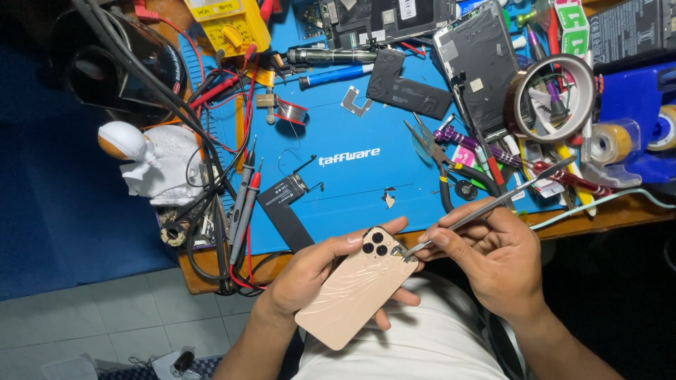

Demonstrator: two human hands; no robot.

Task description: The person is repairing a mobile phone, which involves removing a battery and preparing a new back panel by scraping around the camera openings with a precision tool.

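Here, left hand (310,271) gripping cracked gold phone (359,288), right hand (493,257) with thin steel tweezers (486,207)

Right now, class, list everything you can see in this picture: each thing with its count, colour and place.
phone: 1, gold, cracked back, over the lap, in left hand
tweezers: 1, silver, tip at the phone's top corner
mat: 1, blue, on the desk
multimeter: 1, yellow, top left of mat
probes: 2, black and red, mat's left edge
figurine: 1, white, left of mat
tape roll: 1, amber, right
open phone: 1, dark, top right
pliers: 1, dark handles, mid right
left hand: 1, holds phone
right hand: 1, holds tweezers
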